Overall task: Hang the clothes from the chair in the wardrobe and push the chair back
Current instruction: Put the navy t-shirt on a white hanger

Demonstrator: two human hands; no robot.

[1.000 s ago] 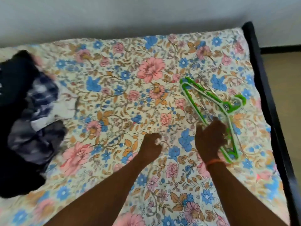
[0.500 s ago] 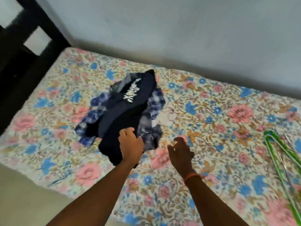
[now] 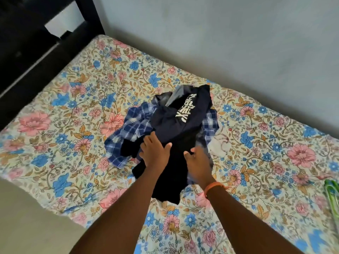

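Head view shows the fingers (image 3: 146, 142) of the left hand (image 3: 155, 153) lying straight and slightly spread, flat on the dark navy garment (image 3: 176, 121), with the thumb angled out to the right. The right hand (image 3: 199, 162) rests just beside it on the same dark cloth; its thumb points left toward the other hand, while its other fingers reach over the far side, and whether they curl into the fabric or lie flat I cannot tell. An orange band (image 3: 213, 186) circles the right wrist.

Both hands sit on the near part of a heap of clothes in the middle of the bed. The navy garment, with white lettering on it, lies on top and trails toward the near edge of the mattress. A blue and white checked shirt (image 3: 132, 129) spreads out beneath it to the left and shows again at the right side. A pale, whitish piece of cloth (image 3: 220, 146) lies at the heap's right edge.

Under everything is a floral bedsheet (image 3: 73, 125) with pink and blue flowers. A green hanger (image 3: 333, 195) is partly visible at the right border, well apart from the heap. A dark bed frame (image 3: 27, 57) rises at the upper left, and a grey wall (image 3: 220, 43) runs along the far side.
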